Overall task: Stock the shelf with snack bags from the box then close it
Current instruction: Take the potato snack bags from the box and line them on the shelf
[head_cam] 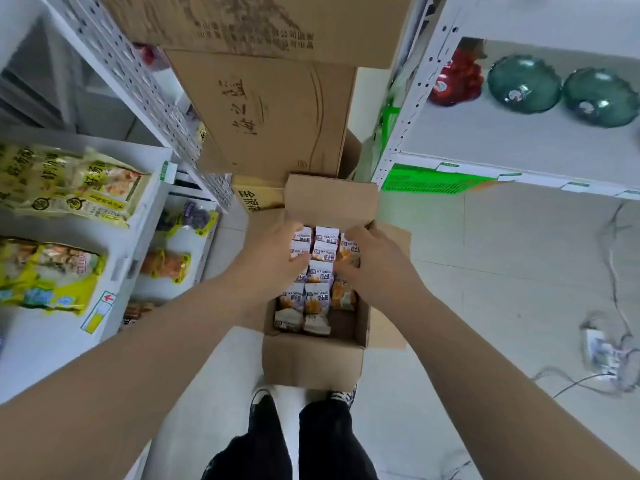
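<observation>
Two white shelving units are seen either side of a tiled aisle, the left shelf [114, 244] and the right shelf [519, 147], with big stacked cartons [273, 116] parked at the far end between them. Just in front of the person's shoes an open box [311, 362] is sat on the floor, flaps up. Both hands are pushed into its far end. The left hand [273, 258] is curled over the left-side bags with the thumb tucked in from the near side, so they're pinched. The right hand [374, 261] is clamped the same way round the right-side ones. Yellow packs [69, 188] are laid out on the left shelf, two green bowls [524, 83] on the right. The snack bags [317, 271] are packed on end in rows inside the box, none on a shelf. A power strip [599, 351] is left on the floor.
</observation>
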